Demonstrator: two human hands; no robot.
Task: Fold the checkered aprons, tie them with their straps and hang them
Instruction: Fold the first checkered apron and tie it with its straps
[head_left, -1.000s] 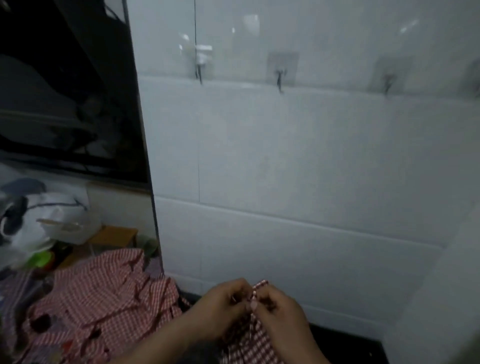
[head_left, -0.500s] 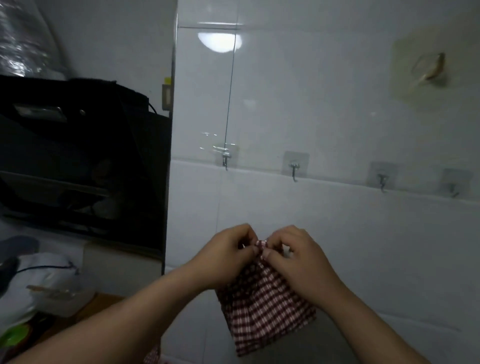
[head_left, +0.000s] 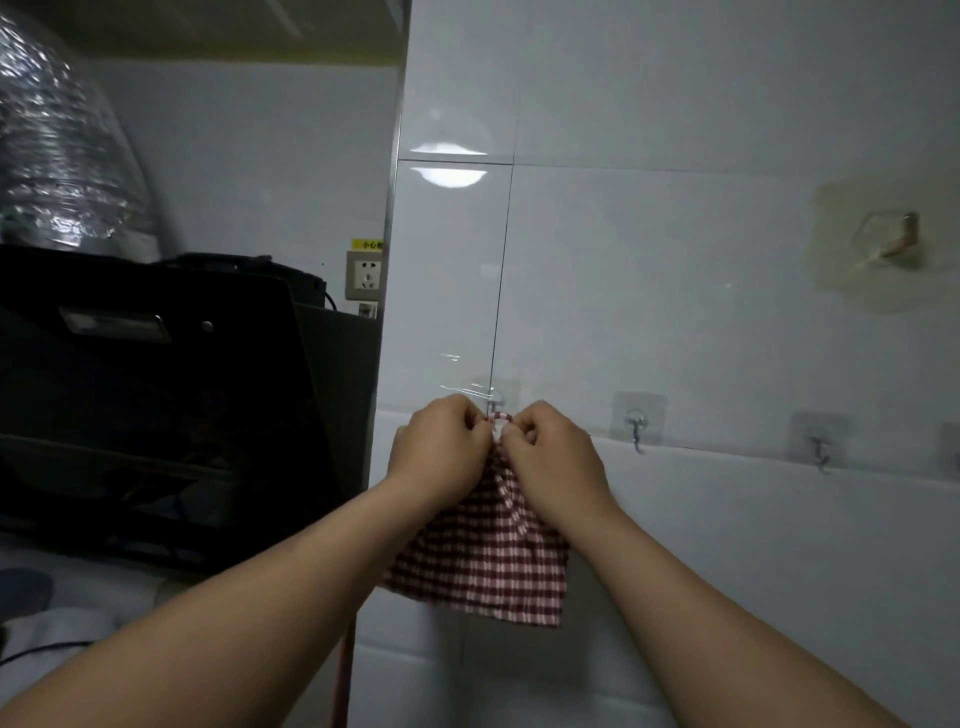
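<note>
Your folded apron (head_left: 483, 561), checked in red and white, hangs against the white tiled wall (head_left: 675, 312). Its long axis is upright, with the wider hem down and the strap loop (head_left: 500, 415) on top, just below the leftmost hook (head_left: 497, 399). Your left hand (head_left: 441, 447) and right hand (head_left: 550, 452) each have a tight pinching grip on that loop.

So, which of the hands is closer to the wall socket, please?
Left. The left hand is below and right of the socket; the right hand is farther right, past the apron strap.
</note>
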